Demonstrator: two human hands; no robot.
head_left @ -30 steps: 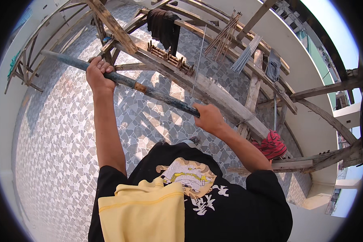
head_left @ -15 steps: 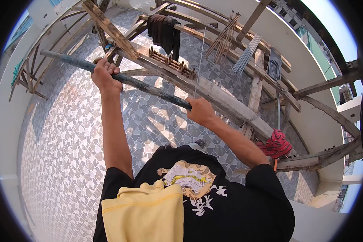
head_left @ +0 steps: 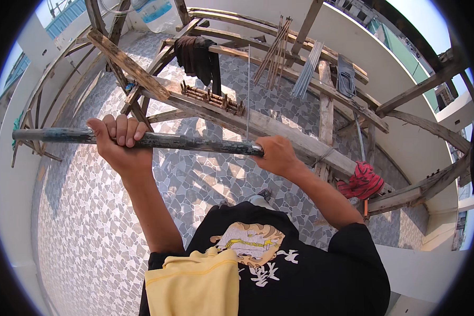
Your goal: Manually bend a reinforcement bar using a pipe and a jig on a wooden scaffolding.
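Head view: one long dark metal pipe (head_left: 142, 140) is up off the tiled floor (head_left: 79, 221), held level in front of the chest and not yet set on anything; left hand (head_left: 119, 143) has its fingers wrapped over it mid-length, right hand (head_left: 275, 155) is closed around its near end. Judging by that, the lift is done and any placing is left. Count: one pipe, two hands, one long timber beam (head_left: 279, 129) just beyond, one red bundle (head_left: 362, 181) at right.

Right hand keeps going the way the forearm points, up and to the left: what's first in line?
Beyond the pipe it grips, the right hand would probably meet the long wooden plank first; depth is unclear.
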